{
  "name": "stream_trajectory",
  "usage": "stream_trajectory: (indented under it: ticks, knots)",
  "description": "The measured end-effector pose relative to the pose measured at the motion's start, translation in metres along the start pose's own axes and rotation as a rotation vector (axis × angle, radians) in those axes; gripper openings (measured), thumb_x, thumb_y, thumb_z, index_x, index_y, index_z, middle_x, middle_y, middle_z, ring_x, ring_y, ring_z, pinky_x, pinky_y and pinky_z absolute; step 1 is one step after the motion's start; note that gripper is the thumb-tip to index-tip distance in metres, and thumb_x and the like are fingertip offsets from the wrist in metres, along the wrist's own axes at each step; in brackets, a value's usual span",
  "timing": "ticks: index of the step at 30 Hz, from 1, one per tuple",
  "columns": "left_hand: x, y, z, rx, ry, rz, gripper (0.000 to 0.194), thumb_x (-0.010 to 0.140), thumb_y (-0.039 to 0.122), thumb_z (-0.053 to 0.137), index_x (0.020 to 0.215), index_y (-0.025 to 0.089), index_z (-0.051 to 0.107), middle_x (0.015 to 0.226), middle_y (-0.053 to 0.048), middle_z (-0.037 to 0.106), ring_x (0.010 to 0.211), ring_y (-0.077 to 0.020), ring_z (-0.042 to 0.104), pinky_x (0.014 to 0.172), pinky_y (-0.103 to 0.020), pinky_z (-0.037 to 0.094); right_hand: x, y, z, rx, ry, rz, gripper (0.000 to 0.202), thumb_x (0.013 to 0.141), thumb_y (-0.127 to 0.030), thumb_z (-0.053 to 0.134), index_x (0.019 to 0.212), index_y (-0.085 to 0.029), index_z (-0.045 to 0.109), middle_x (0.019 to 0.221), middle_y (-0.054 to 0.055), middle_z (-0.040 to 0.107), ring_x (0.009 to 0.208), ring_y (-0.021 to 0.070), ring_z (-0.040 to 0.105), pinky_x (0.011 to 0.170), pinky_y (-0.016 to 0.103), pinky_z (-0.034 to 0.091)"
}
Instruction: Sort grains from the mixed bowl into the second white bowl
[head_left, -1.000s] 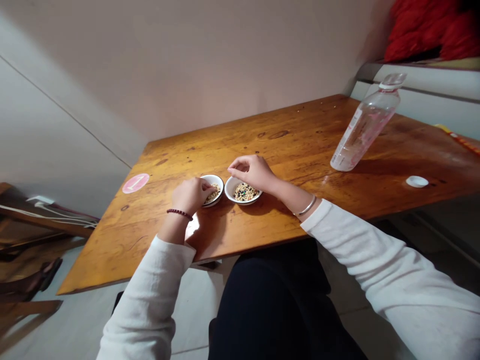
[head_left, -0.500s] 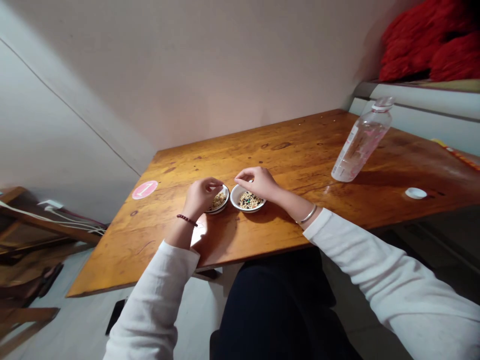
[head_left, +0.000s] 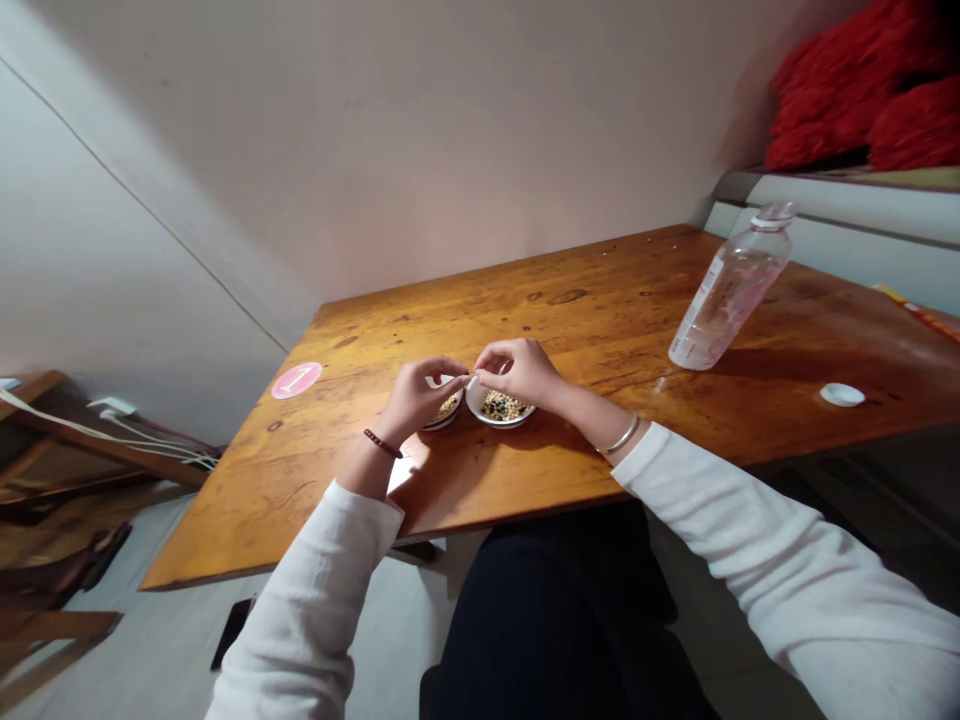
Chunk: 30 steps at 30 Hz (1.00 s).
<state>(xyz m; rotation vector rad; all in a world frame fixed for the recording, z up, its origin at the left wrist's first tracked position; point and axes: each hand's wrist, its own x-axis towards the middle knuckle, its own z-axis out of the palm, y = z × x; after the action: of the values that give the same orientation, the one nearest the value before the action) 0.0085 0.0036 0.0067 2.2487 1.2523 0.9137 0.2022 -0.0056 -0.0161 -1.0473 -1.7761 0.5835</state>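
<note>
Two small white bowls stand side by side on the wooden table. The left bowl (head_left: 448,412) holds pale beads and is partly hidden by my left hand (head_left: 421,396), whose thumb and fingertips are pinched together above it. The right bowl (head_left: 501,412) holds mixed beads, mostly pale with some dark and green ones. Over its rim is my right hand (head_left: 523,372), also in a pinch. The fingertips of both hands meet or nearly meet above the gap between the bowls. Anything between them is too small to make out.
On the table (head_left: 585,330), a clear plastic bottle (head_left: 729,297) stands at the right, with a white cap (head_left: 842,395) near it. A round pink sticker (head_left: 297,380) marks the left side. Red fluffy material (head_left: 840,100) lies at the upper right.
My left hand has moved right and its fingertips have come up to those of my right hand. The whole view has shifted slightly.
</note>
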Motion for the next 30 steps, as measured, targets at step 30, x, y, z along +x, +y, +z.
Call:
stream_trajectory:
  ticks: [30]
  knots:
    - [-0.003, 0.002, 0.002, -0.041, 0.04, 0.011, 0.026, 0.077, 0.042, 0.07, 0.087, 0.018, 0.076, 0.085, -0.006, 0.075, 0.078, -0.017, 0.065, 0.069, -0.026, 0.05, -0.001, -0.002, -0.002, -0.008, 0.009, -0.047, 0.008, 0.072, -0.021, 0.068, 0.078, -0.017, 0.073, 0.069, 0.0, 0.071, 0.061, 0.011, 0.063, 0.061, 0.021, 0.046]
